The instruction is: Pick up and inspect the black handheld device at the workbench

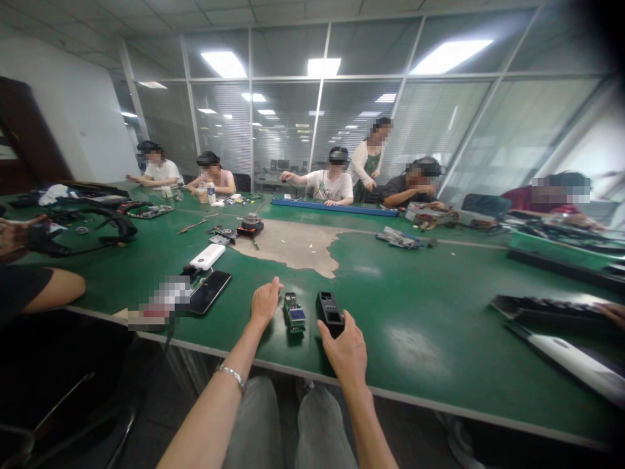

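Note:
My right hand [347,345] grips the near end of a black plastic housing [329,306], thumb on its left side and fingers on its right. The housing has a rectangular window and several small openings at its far end. Just left of it, a green circuit board assembly [294,318] with a small bluish screen rests on the table. My left hand [265,302] lies on the table left of that board, apart from it. Its fingers are loosely bent, and nothing shows in them.
On the green table [381,280] lie a black phone [211,292], a white power bank [208,256], a brown mat [297,247] and grey gloves [398,238]. Long dark and white parts [571,352] sit at right, by another person's hand. Several people work around the table.

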A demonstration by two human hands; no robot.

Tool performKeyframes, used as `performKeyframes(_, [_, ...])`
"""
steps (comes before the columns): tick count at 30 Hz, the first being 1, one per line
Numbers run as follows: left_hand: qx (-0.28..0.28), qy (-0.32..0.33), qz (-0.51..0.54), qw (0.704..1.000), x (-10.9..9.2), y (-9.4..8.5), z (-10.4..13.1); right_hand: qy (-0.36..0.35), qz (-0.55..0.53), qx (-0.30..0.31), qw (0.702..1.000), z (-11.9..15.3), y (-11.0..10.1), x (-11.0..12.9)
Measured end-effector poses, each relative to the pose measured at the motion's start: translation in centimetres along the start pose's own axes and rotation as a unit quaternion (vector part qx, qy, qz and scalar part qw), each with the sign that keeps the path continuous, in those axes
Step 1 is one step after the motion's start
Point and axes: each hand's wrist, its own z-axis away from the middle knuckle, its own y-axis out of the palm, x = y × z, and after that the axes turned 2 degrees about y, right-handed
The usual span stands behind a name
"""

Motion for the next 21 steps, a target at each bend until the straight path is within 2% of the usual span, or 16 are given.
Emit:
performKeyframes(10, [-0.020,0.003,0.023,1.000,0.54,0.49,-0.17,-0.009,-0.029,-0.006,1.000,0.01,-0.04,-0.35])
performKeyframes(21, [-0.016,0.003,0.019,1.000,0.51,0.39,-0.15,-0.010,-0.041,0.012,0.999,0.02,-0.23,-0.44])
